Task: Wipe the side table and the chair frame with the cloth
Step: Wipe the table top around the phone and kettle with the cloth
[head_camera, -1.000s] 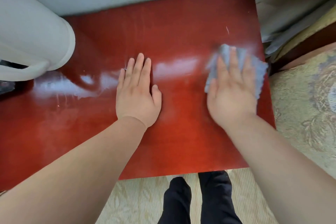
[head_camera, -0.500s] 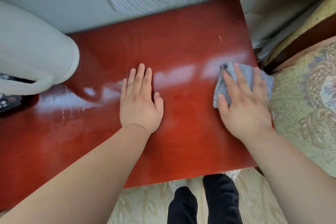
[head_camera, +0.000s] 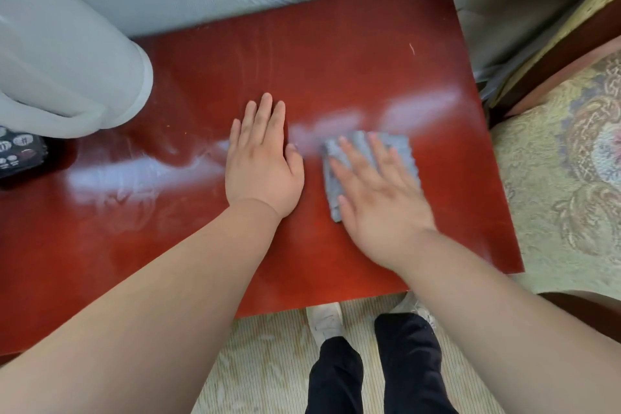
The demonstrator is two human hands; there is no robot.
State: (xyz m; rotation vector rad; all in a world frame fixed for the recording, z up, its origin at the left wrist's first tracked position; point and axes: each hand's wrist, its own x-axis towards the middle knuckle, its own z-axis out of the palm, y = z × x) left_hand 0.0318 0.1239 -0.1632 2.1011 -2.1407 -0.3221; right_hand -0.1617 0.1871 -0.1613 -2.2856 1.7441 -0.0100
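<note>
A glossy red-brown side table (head_camera: 336, 54) fills the middle of the view. My left hand (head_camera: 263, 161) lies flat on its top, fingers together, holding nothing. Just to its right, my right hand (head_camera: 379, 198) presses flat on a grey-blue cloth (head_camera: 400, 151) spread on the tabletop; the hand is blurred. At the right edge stands a chair with a patterned cushion (head_camera: 571, 185) and a dark wooden frame (head_camera: 551, 54).
A white rounded appliance (head_camera: 64, 70) stands on the table's far left, with a black remote (head_camera: 20, 155) beside it. A grey wall runs behind the table. My legs and shoes (head_camera: 373, 356) are on a pale striped rug below the table's front edge.
My right hand has slid the cloth leftward from the table's right edge to the middle, close beside my left hand. The left hand has stayed in place.
</note>
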